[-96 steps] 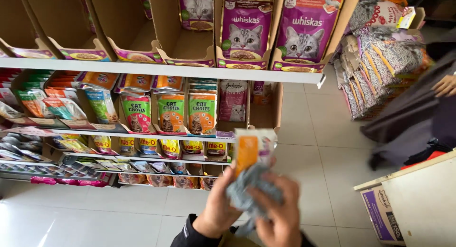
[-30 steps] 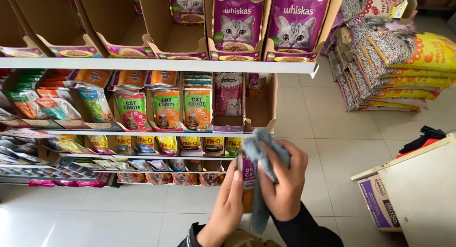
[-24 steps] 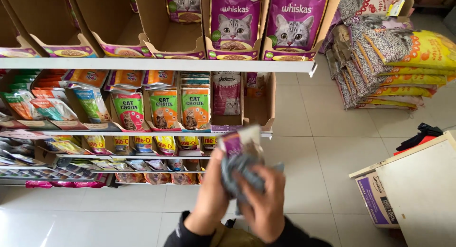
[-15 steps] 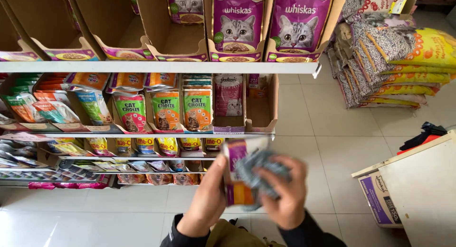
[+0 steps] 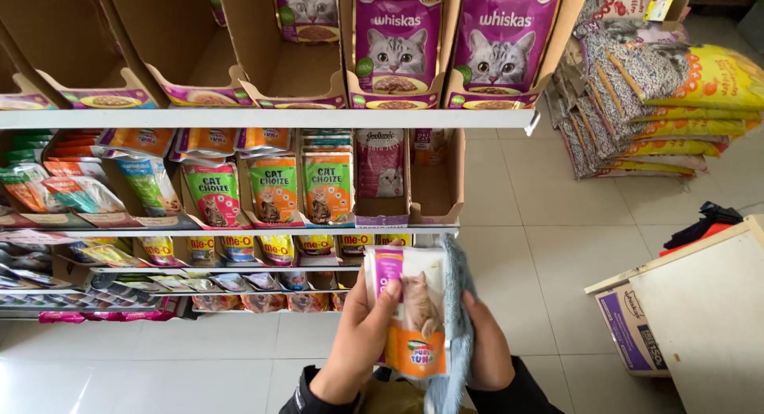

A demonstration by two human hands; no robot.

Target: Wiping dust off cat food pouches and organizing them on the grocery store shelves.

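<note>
While upright between both hands, cat food pouch in left grip, grey cloth in right grip.

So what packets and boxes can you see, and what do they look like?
Pouch: held between left hand and right hand, white, pink and orange, cat picture.
Grey cloth: behind the pouch, against the right hand.
Purple pouches: top shelf, cat faces.
Green and orange pouches: middle shelf, upright in trays.
Yellow sacks: stacked on the floor, right.
Cardboard box: lower right, purple and white.
</note>
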